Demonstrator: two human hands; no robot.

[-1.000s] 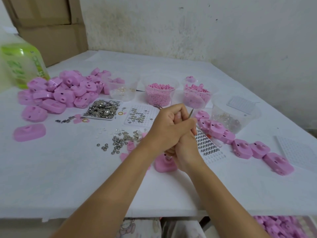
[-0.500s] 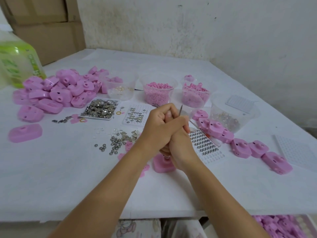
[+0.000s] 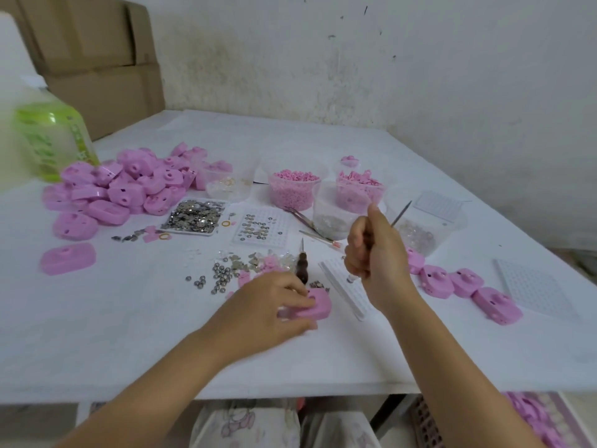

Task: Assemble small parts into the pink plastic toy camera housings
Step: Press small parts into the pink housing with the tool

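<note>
Near the worktop (image 3: 129, 334) edge, the left hand (image 3: 268, 305), clasped with the right a second ago, now grips the pink housing (image 3: 319, 307) lying flat, fingers (image 3: 290, 286) curled over it. Beyond, the right hand (image 3: 376, 250) has lifted apart, fist clamped on a thin pointed tool (image 3: 401, 212). Farther left lies a pile of housings (image 3: 129, 185).

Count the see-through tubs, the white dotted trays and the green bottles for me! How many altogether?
Clear plastic tubs: 5
White grid trays: 4 (one lies in the largest tub)
Green-labelled bottle: 1
Total: 10
</note>
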